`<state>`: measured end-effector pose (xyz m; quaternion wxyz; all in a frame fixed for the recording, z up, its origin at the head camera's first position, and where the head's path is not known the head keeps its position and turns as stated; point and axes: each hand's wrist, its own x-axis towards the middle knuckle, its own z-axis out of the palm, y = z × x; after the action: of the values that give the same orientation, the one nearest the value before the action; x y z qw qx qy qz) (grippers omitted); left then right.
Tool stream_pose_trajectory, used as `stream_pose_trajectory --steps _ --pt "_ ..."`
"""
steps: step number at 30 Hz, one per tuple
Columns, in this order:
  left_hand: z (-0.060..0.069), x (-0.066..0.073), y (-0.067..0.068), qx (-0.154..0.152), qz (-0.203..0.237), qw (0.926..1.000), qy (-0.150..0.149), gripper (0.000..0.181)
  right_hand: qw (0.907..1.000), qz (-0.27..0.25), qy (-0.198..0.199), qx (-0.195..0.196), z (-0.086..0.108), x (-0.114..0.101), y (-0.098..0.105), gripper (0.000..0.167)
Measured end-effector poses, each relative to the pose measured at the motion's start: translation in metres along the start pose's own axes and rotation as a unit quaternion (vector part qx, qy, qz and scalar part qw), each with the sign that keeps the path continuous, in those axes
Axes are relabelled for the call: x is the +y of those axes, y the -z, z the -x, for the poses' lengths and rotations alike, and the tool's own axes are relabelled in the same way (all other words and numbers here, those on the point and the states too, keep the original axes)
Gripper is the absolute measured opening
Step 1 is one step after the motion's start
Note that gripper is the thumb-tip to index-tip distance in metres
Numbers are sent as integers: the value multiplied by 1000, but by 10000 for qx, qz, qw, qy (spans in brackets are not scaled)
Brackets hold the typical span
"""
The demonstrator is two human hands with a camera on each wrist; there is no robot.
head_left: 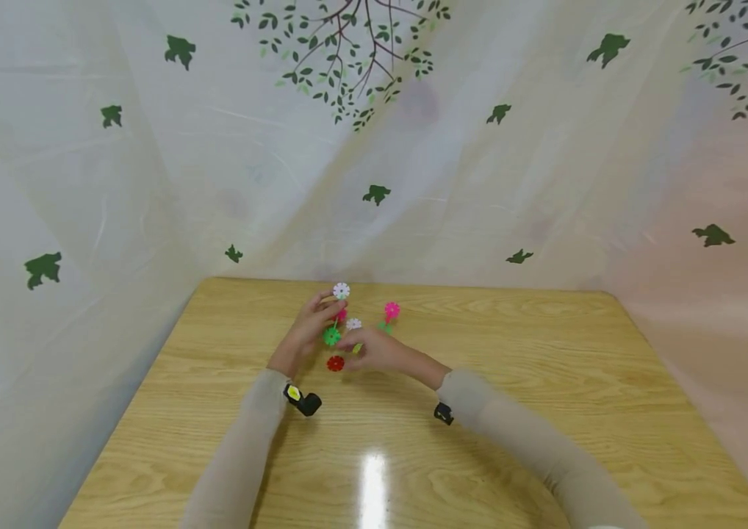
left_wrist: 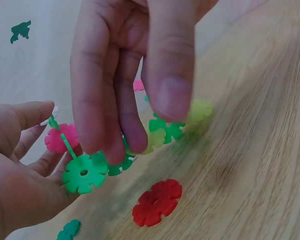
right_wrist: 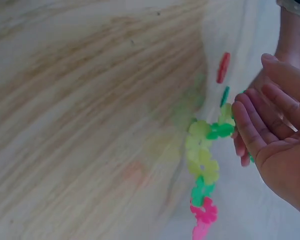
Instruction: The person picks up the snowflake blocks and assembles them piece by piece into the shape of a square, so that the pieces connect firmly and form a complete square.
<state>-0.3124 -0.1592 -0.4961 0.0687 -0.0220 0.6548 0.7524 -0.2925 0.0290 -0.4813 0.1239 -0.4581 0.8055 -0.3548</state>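
Note:
My left hand (head_left: 308, 327) holds a joined group of flower-shaped plastic discs. Its thumb presses near the white disc (head_left: 341, 291) at the top, and a pink disc (left_wrist: 61, 138) and a green disc (left_wrist: 84, 173) hang by the palm. Over the linked discs is my right hand (head_left: 377, 351), its fingers loosely bent and the thumb apart. Nothing shows gripped in it in the right wrist view, where yellow discs (right_wrist: 202, 165) run beside its fingertips. A loose red disc (head_left: 336, 364) lies on the table below the hands. The right hand partly hides the chain.
The chain reaches right to another pink disc (head_left: 392, 310) near the back of the wooden table (head_left: 513, 330). A small green piece (left_wrist: 69, 230) lies low in the left wrist view. Behind the table hangs a printed cloth (head_left: 447, 220).

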Motion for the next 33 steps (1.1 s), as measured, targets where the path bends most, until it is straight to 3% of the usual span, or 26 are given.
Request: stream_pose_trajectory --steps 4,9,19,33 --pt "-1 0 3 -67 -23 10000 17 48 9983 546 57 -219 -4 -3 -10 35" --pt "-2 0 5 -92 -11 10000 34 47 9952 815 26 -534 -6 -6 -16 29" --pt "-4 -1 6 -85 -42 9999 -90 44 9875 1432 397 -533 -3 -6 -18 26" --pt "-3 0 4 -77 66 9999 -18 36 9880 1075 467 -1008 8 -4 -8 25"
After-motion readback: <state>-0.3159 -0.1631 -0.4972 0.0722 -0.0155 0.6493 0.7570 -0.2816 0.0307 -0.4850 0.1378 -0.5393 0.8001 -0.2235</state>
